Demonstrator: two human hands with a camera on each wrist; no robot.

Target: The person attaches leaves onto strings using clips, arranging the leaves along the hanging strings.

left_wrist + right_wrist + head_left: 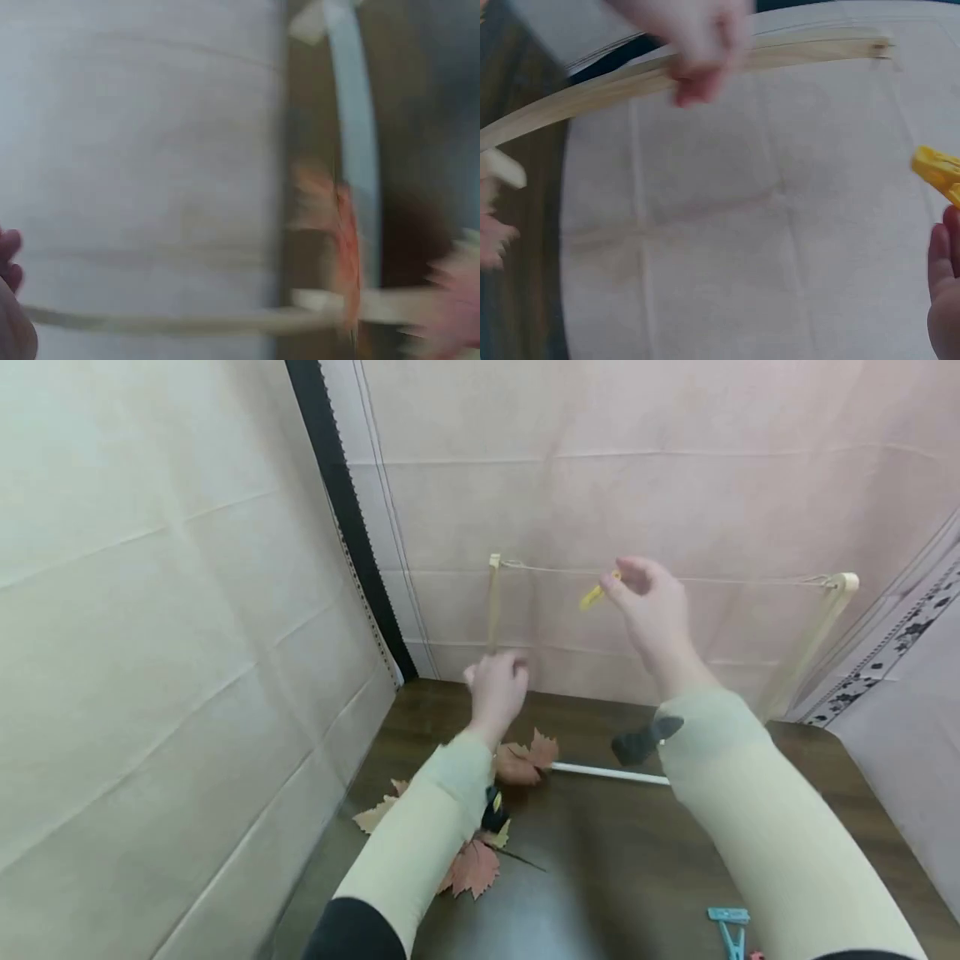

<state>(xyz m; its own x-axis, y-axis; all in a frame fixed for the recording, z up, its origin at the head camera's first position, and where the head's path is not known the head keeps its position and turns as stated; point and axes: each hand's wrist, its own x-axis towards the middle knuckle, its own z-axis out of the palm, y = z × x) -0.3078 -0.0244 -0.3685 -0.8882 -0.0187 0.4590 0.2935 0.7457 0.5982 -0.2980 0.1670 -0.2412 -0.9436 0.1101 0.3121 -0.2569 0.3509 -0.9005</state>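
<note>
My right hand (pixel 652 610) pinches a yellow clothes peg (pixel 591 599) between thumb and fingers, close to a thin string (pixel 551 569). In the right wrist view the yellow peg (pixel 936 171) juts in from the right edge. The string runs between a left wooden post (pixel 493 606) and a right wooden post (pixel 813 635). My left hand (pixel 497 693) hovers in front of the left post, fingers loosely curled, with nothing visible in them. The right wrist view has that left hand (pixel 705 56) blurred, overlapping the post (pixel 810 52).
Dry leaves lie on the dark wooden table (pixel 600 835), including a brown leaf (pixel 525 760) and a reddish leaf (pixel 474 867) partly under my left arm. A white rod (pixel 607 772) joins the posts' lower area. A blue peg (pixel 727 931) lies at the front. Cloth walls (pixel 187 652) surround the table.
</note>
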